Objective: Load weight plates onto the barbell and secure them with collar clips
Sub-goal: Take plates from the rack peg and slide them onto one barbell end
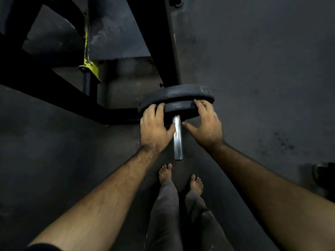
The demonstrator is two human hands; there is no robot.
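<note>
— Grey floor [253, 69] takes up most of the view, dim and scuffed. What stands on it?

— A black steel rack [155, 42], its frame slanting across the upper left, with a yellow chipped fitting [89, 64] on a post inside it.

— And the barbell?

— Only its chrome sleeve [177, 138] shows, pointing back toward the person's bare feet [181, 178]. Two dark plates sit on it: a larger plate [175, 94] farther along, and a smaller plate [178, 110] pressed against it on the near side.

— How are the hands placed?

— The left hand [155, 129] has its fingers hooked over the smaller plate's left rim, thumb resting against the sleeve. The right hand [206, 124] curls over the right rim, thumb stretched toward the sleeve. Each grip is spread wide around that plate's edge, holding it.

— Any collar clip?

— I cannot tell; the sleeve's near end looks bare.
</note>
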